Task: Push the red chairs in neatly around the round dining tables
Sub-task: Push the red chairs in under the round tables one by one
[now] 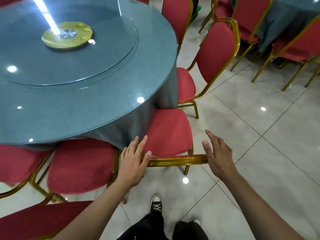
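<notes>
The red chair being handled stands at the round table's five o'clock edge, its seat front tucked just under the hanging grey-blue tablecloth. Its gold top rail runs crosswise right in front of the person. The left hand lies over the rail's nine o'clock end with fingers straight and spread, fingertips reaching onto the seat cushion. The right hand sits at the rail's three o'clock end, fingers extended and apart, palm turned inward against the rail; whether it presses or merely touches is hard to say from this angle. Neither hand wraps around the frame.

A second red chair stands at the table's three o'clock side, seat partly under the cloth, back upright. Another chair sits at six o'clock, just beside the handled one, seat front under the table edge. A glass turntable rests on the tabletop with a gold disc at its centre. More red chairs cluster round a neighbouring table towards two o'clock. The person's black sneaker stands on the pale tiled floor.
</notes>
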Demonstrator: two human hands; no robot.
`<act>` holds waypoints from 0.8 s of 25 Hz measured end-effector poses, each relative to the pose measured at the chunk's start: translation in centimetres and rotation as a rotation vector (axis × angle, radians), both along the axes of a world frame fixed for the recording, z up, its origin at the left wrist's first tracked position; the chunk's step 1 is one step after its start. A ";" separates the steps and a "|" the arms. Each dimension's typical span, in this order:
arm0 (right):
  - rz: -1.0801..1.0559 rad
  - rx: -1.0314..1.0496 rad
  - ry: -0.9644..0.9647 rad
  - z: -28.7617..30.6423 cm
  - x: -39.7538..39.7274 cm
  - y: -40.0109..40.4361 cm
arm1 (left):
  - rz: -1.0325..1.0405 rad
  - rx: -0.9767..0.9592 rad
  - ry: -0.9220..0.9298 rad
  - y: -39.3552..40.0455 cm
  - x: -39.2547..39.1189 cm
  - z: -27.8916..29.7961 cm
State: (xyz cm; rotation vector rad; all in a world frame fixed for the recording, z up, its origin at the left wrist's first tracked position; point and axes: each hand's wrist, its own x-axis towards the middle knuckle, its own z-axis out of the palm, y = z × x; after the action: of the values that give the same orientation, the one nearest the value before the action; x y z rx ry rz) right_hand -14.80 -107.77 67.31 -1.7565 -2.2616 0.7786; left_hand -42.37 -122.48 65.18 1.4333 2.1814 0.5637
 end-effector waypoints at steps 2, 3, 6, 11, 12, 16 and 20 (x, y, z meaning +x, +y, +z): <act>0.005 -0.010 -0.031 -1.2 0.4 0.3 | 0.032 -0.029 -0.039 -0.1 -0.1 -0.8; 0.014 -0.017 -0.023 -1.7 0.5 0.3 | 0.045 -0.038 -0.071 -0.2 0.0 -1.2; 0.040 -0.021 0.053 -2.6 0.7 0.4 | 0.113 -0.035 -0.246 -0.4 0.7 -2.1; 0.068 0.016 0.214 -3.6 2.6 -0.1 | 0.254 0.026 -0.340 0.0 1.7 -2.2; 0.044 0.030 0.211 -3.9 2.9 -0.4 | 0.264 0.031 -0.329 0.0 1.8 -2.3; -0.021 0.011 0.242 -4.6 3.1 -0.6 | 0.336 0.060 -0.278 0.3 2.6 -2.1; 0.052 0.005 0.251 -4.9 4.5 0.3 | 0.396 0.057 -0.250 0.2 4.4 -1.7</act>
State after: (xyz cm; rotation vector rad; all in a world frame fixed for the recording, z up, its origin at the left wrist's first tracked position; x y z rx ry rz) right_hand -10.26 -107.50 62.36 -1.5074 -2.1475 0.9442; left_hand -37.97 -122.25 63.45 0.8974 2.2633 0.8954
